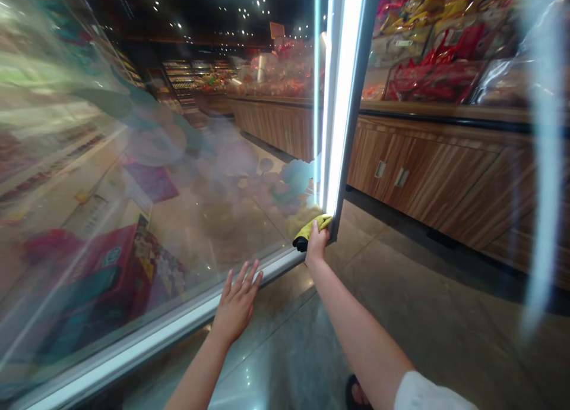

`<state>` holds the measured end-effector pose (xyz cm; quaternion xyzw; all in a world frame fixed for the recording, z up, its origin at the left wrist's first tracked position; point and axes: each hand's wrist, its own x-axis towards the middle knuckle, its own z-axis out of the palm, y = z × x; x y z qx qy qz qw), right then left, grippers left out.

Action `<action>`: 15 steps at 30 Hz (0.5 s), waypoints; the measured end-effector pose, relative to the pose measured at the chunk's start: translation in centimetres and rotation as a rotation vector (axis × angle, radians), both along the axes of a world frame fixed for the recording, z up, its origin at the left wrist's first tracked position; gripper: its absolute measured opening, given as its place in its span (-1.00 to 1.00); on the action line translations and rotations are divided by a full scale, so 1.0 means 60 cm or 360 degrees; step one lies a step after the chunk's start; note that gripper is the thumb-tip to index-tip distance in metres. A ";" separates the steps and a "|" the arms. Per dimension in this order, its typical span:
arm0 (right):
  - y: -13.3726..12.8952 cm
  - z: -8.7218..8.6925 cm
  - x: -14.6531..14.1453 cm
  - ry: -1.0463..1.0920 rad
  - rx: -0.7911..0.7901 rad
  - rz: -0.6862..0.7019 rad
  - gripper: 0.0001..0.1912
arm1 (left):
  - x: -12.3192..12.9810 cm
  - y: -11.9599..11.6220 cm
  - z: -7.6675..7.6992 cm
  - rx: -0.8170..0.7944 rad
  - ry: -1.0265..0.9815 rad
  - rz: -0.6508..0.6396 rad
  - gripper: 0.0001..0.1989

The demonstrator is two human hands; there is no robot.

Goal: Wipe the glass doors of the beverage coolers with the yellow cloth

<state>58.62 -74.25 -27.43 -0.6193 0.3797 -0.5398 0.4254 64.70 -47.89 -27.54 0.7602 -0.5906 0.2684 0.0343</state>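
Observation:
My right hand grips a folded yellow cloth with a dark edge. It presses the cloth into the lower corner of a glass door, beside the bright light strip on the frame. Fingers spread, my left hand rests near the pale bottom rail of the door, holding nothing. Faded coloured shapes, stickers or reflections, I cannot tell which, show across the glass.
Wooden cabinets stand to the right, topped with red and yellow packaged goods. Blurred shelves appear through or in the glass on the left. Smooth tiled floor lies below, where a dark shoe shows.

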 end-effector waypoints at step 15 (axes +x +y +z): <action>0.026 0.028 0.004 0.0148 -0.0076 0.0140 -0.22 | 0.009 0.019 0.001 -0.0139 -0.0003 0.0026 -0.31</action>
